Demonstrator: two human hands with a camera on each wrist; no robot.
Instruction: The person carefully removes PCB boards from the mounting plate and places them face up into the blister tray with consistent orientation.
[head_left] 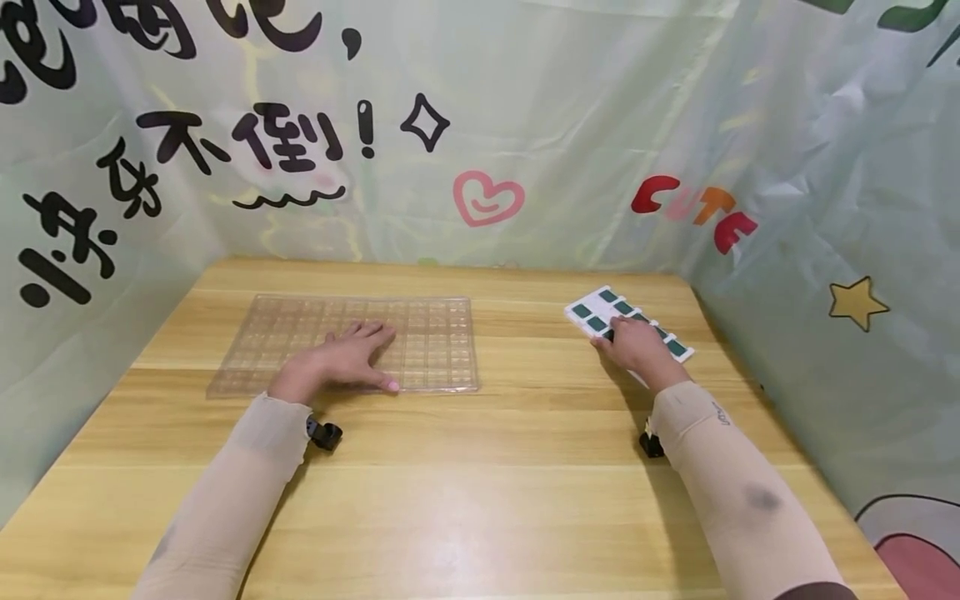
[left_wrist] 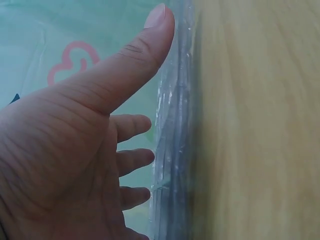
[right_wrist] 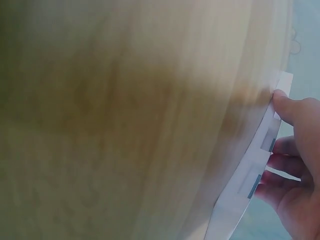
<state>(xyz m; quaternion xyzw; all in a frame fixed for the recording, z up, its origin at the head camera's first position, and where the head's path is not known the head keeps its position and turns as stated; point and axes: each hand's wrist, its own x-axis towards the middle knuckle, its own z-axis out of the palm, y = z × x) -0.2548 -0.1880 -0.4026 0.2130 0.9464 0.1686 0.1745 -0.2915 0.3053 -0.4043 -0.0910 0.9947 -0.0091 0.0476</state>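
My left hand (head_left: 347, 357) rests with fingers spread on a clear plastic grid tray (head_left: 441, 346) on the left of the table. The left wrist view shows its layered clear edge (left_wrist: 172, 135) beside my straight thumb and fingers. On the right, my right hand (head_left: 643, 350) grips a flat white tray (head_left: 603, 308) with rows of dark green rectangles. In the right wrist view my thumb (right_wrist: 283, 106) lies on the white side wall (right_wrist: 240, 185), and the other fingers reach over its green-marked face. My palm hides part of the white tray.
Both trays lie toward the back of a wooden table (head_left: 480, 500). Behind and beside it hangs a pale green printed cloth (head_left: 570, 125), close to the table's far and side edges. Small black wrist cameras (head_left: 326, 435) sit under both sleeves.
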